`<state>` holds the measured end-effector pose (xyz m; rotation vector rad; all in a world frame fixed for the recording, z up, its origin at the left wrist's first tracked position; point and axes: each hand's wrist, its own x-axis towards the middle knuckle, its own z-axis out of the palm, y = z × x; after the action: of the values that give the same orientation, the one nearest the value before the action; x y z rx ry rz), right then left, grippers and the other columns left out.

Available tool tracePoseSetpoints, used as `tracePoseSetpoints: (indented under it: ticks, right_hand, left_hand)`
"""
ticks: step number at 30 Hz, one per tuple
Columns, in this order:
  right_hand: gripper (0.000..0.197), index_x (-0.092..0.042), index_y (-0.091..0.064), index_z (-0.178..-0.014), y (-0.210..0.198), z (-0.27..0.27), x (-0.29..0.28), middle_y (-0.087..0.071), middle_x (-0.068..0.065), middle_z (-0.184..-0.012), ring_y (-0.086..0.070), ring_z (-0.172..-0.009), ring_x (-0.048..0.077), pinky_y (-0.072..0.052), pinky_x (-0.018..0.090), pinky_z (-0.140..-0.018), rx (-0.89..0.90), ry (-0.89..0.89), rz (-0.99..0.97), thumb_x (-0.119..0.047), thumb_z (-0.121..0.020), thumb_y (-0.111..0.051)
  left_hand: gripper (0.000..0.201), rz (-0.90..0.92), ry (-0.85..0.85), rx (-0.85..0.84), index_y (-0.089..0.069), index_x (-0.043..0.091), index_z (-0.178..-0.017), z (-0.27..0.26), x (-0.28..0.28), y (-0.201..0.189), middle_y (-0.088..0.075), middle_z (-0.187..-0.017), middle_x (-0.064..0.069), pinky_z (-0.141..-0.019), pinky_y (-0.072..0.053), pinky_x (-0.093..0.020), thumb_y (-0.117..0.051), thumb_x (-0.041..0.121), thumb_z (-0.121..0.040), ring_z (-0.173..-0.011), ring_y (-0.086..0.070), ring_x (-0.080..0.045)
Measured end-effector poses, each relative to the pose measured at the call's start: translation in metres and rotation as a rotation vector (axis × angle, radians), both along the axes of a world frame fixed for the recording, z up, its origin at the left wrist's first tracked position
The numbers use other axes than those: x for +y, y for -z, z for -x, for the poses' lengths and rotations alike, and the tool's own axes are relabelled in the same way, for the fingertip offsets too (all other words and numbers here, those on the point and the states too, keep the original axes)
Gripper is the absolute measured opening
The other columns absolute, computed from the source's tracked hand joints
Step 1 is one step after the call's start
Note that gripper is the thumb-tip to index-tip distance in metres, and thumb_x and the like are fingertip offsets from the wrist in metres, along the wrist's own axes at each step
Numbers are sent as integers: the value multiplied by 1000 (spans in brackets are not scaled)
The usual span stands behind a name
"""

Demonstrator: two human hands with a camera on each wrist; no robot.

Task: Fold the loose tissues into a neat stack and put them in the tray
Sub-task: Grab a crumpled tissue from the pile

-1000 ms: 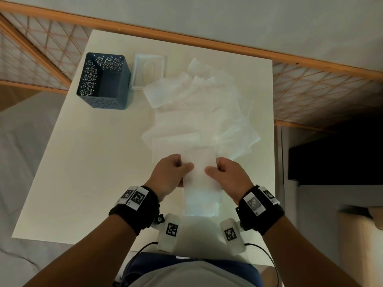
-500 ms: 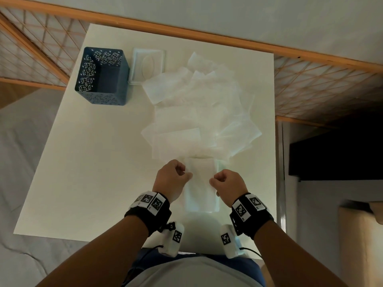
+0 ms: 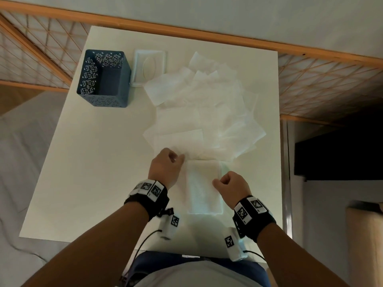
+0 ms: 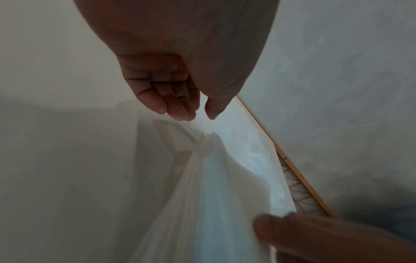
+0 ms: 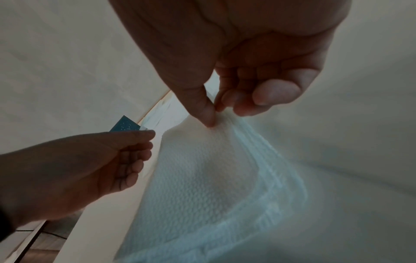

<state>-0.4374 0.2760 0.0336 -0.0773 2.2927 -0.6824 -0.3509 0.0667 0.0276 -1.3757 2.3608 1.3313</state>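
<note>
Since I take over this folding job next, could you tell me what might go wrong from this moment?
The right hand pinches only the folded stack's edge, so its layers, already fanned in the right wrist view, may slip apart. The left hand hovers empty beside the loose tissues, and a careless grab could lift several. The blue tray stands across the table, so carrying the stack there could loosen it.

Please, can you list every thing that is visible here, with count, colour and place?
white rectangular table: one, white, under everything
dark blue perforated tray: one, blue, far left of table
white plastic tissue-box lid: one, white, right beside the tray
loose white tissues: many, white, spread over far middle of table
folded white tissue stack: one, white, near edge, between the hands
wooden lattice railing: one, orange-brown, behind table
left hand: one, beside the stack, holds nothing
right hand: one, pinches the stack's top tissue
</note>
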Motion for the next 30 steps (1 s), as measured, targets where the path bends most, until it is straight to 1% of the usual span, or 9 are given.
tracePoseSetpoints:
  ticks: [2,4,7,11,18,22,24,29,30]
  right_hand:
    - [27,-17,-58,-84,-5,1,1,-64,-3,-79,-58,-71,16,-44,28,-63,22,3,8,-39,-88,-73]
    - [28,-19,-58,-85,-13,1,2,-63,-3,-81,-59,-73,15,-44,28,-63,46,0,19,-43,-87,-73]
    - [26,-22,-58,-84,-26,1,1,-63,-5,-81,-59,-73,13,-44,27,-64,82,-25,48,-43,-88,-72]
    - [23,-24,-58,-81,-37,1,-1,-62,-7,-77,-58,-69,10,-42,24,-62,119,-58,82,-42,-89,-70]
    - [20,-23,-59,-81,-42,1,-1,-64,-6,-76,-58,-68,10,-48,25,-65,89,-68,113,-38,-91,-68]
    - [19,-23,-59,-81,-42,2,0,-65,-5,-77,-57,-68,10,-48,26,-65,64,-75,110,-37,-91,-68]
    - [19,-22,-59,-81,-42,2,0,-65,-5,-76,-57,-68,11,-49,27,-66,55,-75,108,-36,-91,-67]
    - [18,-23,-59,-81,-42,2,1,-66,-5,-75,-56,-67,9,-47,24,-64,57,-82,104,-35,-92,-66]
    - [18,-22,-60,-81,-42,2,1,-66,-5,-75,-56,-66,9,-47,24,-63,57,-81,108,-35,-92,-66]
  left_hand:
    - [21,67,15,18,-63,20,-103,13,-18,0,-65,-93,8,-64,-40,-20,-66,40,-99,-83,-62,-12]
    - [17,142,59,30,-64,19,-106,26,-36,4,-64,-101,3,-74,-45,-25,-66,34,-99,-90,-63,-17]
    - [23,237,175,-1,-64,19,-118,46,-56,11,-57,-120,-2,-90,-52,-36,-64,32,-100,-107,-61,-23]
    - [32,336,309,-11,-66,18,-128,63,-67,16,-53,-134,-6,-101,-49,-40,-66,31,-99,-123,-52,-27]
    - [25,398,493,-111,-72,21,-119,79,-66,21,-55,-130,-5,-100,-47,-43,-63,31,-98,-118,-54,-29]
    - [16,416,521,-140,-71,17,-94,82,-67,20,-58,-114,-6,-85,-53,-44,-56,18,-97,-103,-55,-30]
    - [16,416,527,-150,-68,16,-89,81,-67,20,-56,-107,-5,-78,-51,-42,-54,13,-95,-100,-54,-29]
    - [6,408,535,-121,-60,14,-103,77,-65,23,-56,-105,-4,-73,-47,-39,-56,16,-100,-101,-54,-29]
    - [4,412,553,-124,-58,15,-100,77,-64,22,-55,-103,-5,-73,-45,-39,-55,15,-101,-101,-54,-29]
